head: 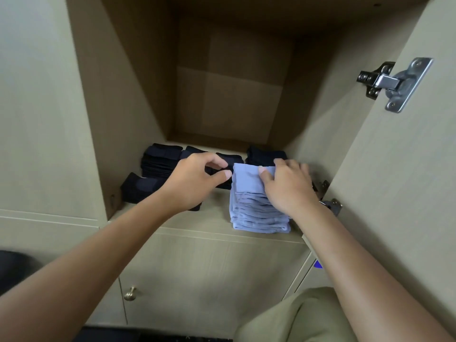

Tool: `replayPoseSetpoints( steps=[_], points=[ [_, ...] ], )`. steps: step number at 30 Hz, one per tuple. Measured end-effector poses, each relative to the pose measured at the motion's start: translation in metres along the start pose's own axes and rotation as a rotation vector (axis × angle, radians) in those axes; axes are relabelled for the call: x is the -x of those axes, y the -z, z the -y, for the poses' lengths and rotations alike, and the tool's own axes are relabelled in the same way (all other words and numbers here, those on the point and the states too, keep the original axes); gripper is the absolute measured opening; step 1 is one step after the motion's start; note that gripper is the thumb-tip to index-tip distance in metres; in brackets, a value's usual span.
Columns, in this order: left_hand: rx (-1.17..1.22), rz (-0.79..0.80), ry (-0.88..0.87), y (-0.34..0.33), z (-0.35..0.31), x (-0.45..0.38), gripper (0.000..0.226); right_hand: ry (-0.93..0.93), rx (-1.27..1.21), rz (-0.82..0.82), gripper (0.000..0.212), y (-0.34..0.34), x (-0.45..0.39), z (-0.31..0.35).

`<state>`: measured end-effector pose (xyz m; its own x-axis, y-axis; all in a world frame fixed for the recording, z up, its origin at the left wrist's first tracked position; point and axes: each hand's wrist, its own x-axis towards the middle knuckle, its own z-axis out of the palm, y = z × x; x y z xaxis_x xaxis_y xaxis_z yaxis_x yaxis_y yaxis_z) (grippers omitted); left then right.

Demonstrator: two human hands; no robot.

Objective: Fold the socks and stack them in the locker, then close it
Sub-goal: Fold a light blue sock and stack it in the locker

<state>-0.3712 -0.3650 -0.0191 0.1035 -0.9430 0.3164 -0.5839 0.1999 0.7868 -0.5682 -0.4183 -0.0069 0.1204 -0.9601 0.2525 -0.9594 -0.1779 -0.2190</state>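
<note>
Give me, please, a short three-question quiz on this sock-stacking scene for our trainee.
1. True or false: the locker door is shut.
2. On which stack does the right hand rest? A) dark socks B) light blue socks C) white towels
3. Fill in: the left hand hovers over the ____ socks.

Key: 1 false, the door stands open with its hinge showing; 2 B; 3 dark.
</note>
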Motion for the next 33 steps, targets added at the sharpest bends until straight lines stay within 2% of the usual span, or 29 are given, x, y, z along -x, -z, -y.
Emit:
replayPoseSetpoints(
  steps=[2, 4, 11, 22, 33],
  points=[
    [-0.014, -0.005, 0.011, 0.012, 0.005, 0.011, 0.014, 0.106, -0.031, -0.098, 0.048, 0.002, 0.005, 0.012],
    [-0.048, -0.027, 0.019, 0.026, 0.012, 0.023, 0.005, 0.196, -0.085, -0.120, 0.038, 0.003, 0.011, 0.028],
    [-0.164, -0.076, 0.070, 0.074, 0.038, 0.070, 0.012, 0.436, -0.336, -0.110, 0.016, -0.011, 0.031, 0.077],
    [-0.447, -0.085, 0.226, 0.158, 0.076, 0.149, 0.011, 0.792, -0.319, 0.237, 0.020, -0.032, 0.071, 0.143],
    [-0.643, -0.137, 0.444, 0.240, 0.108, 0.232, 0.005, 0.965, -0.353, 0.535, 0.032, -0.054, 0.101, 0.216]
  ],
)
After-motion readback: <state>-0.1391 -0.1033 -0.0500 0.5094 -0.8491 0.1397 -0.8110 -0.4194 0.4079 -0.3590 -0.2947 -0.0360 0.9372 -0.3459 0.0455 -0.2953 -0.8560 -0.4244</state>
